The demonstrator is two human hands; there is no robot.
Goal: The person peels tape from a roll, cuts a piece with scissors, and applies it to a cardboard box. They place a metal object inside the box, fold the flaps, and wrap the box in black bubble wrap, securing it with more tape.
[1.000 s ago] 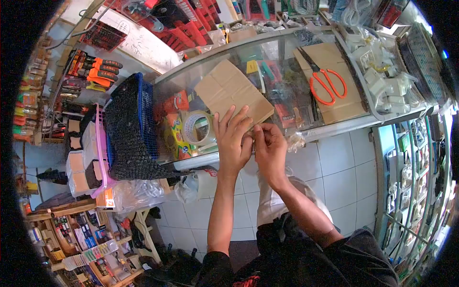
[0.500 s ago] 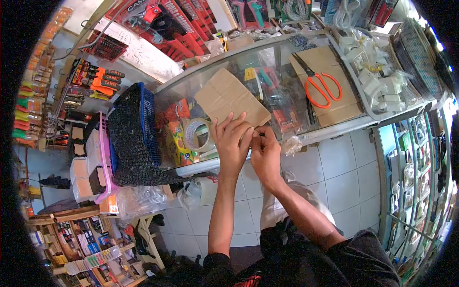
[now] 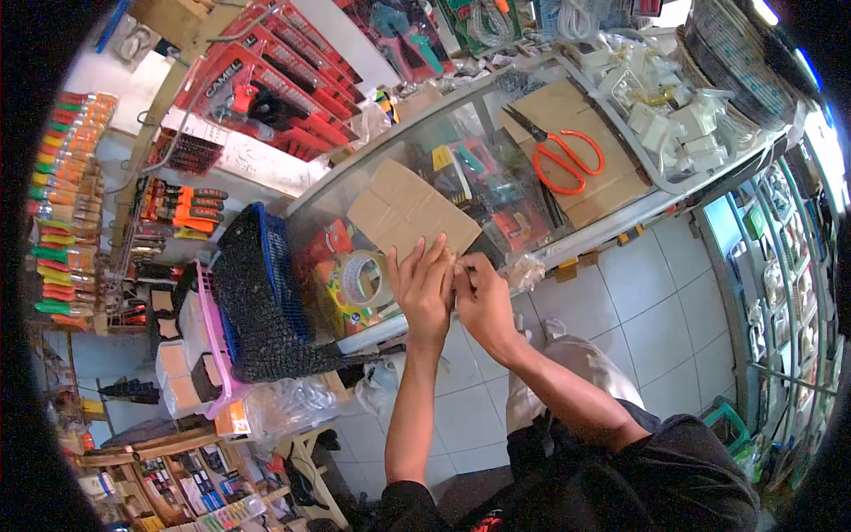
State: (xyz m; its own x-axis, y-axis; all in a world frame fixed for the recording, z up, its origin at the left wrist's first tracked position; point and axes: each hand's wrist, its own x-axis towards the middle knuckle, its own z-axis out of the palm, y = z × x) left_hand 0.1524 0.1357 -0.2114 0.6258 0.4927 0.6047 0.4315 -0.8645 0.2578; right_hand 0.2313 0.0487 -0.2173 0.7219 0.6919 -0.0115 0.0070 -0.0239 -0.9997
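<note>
A folded piece of brown cardboard (image 3: 412, 208) lies on the glass counter. My left hand (image 3: 424, 288) rests over its near edge, fingers stretched out and slightly apart. Close against it, my right hand (image 3: 483, 297) is closed, its thumb and fingertips pinched together by the cardboard's near corner. Whatever is in that pinch is too small or hidden to make out. A roll of clear tape (image 3: 353, 282) stands just left of my left hand. Scissors with orange handles (image 3: 567, 164) lie farther right on another cardboard sheet (image 3: 612, 191).
The glass display counter (image 3: 355, 341) holds packaged goods under its top. A blue basket (image 3: 277, 257) with black netting and a pink basket (image 3: 208, 332) stand at left. White plastic fittings (image 3: 687, 133) are heaped at right. Tool packs (image 3: 257, 89) hang behind.
The view has shifted and turned a little, so the counter's things appear moved left. My hands stay together at the cardboard's near edge, the right one turned slightly more over.
</note>
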